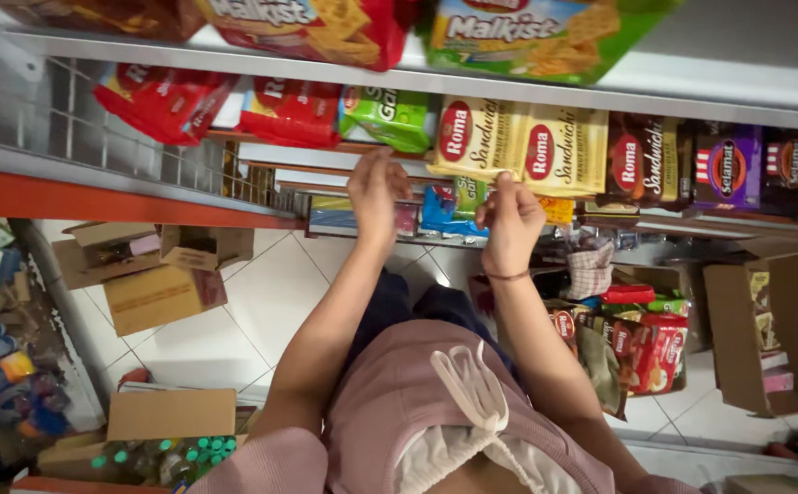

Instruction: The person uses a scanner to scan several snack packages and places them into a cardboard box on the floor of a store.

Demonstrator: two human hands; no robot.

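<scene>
My left hand (374, 194) is raised to the middle shelf, its fingertips just below a green snack packet (388, 117) and apart from it, holding nothing. To its right my right hand (510, 222) hangs with curled fingers under two yellow biscuit packets (525, 146), also holding nothing I can see; a thin band circles its wrist. Blue packets (443, 212) lie on the lower shelf between the two hands. Red biscuit packets (291, 112) sit left of the green one.
Brown and purple biscuit packets (691, 165) fill the shelf's right side. The top shelf (691, 78) holds red and green packets. On the tiled floor stand open cardboard boxes (156, 295), a carton of bottles (166, 457), red packets (650, 348) and a large box (774, 329).
</scene>
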